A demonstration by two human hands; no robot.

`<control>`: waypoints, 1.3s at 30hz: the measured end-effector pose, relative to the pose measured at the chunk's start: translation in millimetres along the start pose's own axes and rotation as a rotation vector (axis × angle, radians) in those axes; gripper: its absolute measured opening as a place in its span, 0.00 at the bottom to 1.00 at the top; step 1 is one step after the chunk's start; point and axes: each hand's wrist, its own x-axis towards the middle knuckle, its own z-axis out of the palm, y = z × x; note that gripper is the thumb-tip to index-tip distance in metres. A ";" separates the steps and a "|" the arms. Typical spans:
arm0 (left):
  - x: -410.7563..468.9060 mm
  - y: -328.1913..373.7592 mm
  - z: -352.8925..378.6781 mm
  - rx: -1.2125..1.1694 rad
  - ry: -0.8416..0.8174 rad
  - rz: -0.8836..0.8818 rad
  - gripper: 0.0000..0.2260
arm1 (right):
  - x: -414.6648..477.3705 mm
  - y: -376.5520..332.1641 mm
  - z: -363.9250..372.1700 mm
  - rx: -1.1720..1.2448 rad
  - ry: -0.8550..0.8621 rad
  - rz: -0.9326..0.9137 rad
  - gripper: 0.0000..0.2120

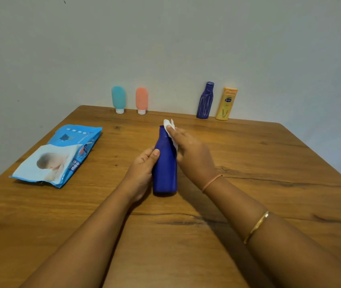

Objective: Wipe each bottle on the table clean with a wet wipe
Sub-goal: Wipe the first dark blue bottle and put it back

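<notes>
A dark blue bottle (164,163) stands upright near the middle of the wooden table (269,163). My left hand (142,173) grips its lower body from the left, thumb across the front. My right hand (190,152) holds a white wet wipe (170,129) pressed against the bottle's neck and right shoulder. Along the far edge by the wall stand a teal tube (118,99), a coral tube (141,100), a purple bottle (205,100) and a yellow lotion bottle (226,103).
A blue pack of wet wipes (59,154) lies flat on the left side of the table. The wall rises directly behind the far row of bottles. Bare wood lies to the right and in front of my arms.
</notes>
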 end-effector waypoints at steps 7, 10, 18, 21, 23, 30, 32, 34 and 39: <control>6.1 10.2 -8.3 -0.542 0.213 -0.019 0.11 | -28.8 -15.4 11.0 0.303 -0.101 0.036 0.20; 8.3 11.1 -15.5 -0.637 0.288 -0.085 0.13 | -36.8 -21.9 15.2 0.412 -0.144 0.147 0.19; 13.4 4.0 -7.6 -0.633 0.364 -0.027 0.21 | -25.2 -36.8 5.0 0.671 -0.138 0.434 0.18; 10.9 1.2 -5.4 -0.126 0.333 0.140 0.32 | -13.7 -38.5 -3.8 0.572 -0.052 0.413 0.15; 8.1 -2.1 -5.9 0.341 0.266 0.237 0.35 | -4.4 -37.9 -15.3 0.497 -0.060 0.390 0.14; 4.3 -0.3 -9.8 0.888 0.259 0.480 0.30 | 15.8 -35.6 -61.9 0.345 -0.269 0.215 0.16; 0.2 1.7 -6.0 0.810 0.303 0.473 0.29 | 15.7 -36.9 -60.6 0.379 -0.178 0.194 0.16; -4.1 3.0 -2.5 0.750 0.317 0.492 0.29 | 11.4 -38.4 -52.7 0.300 -0.093 0.119 0.16; -7.5 9.2 -4.1 0.636 0.378 0.467 0.27 | -7.3 -38.3 -33.2 0.108 -0.053 -0.119 0.22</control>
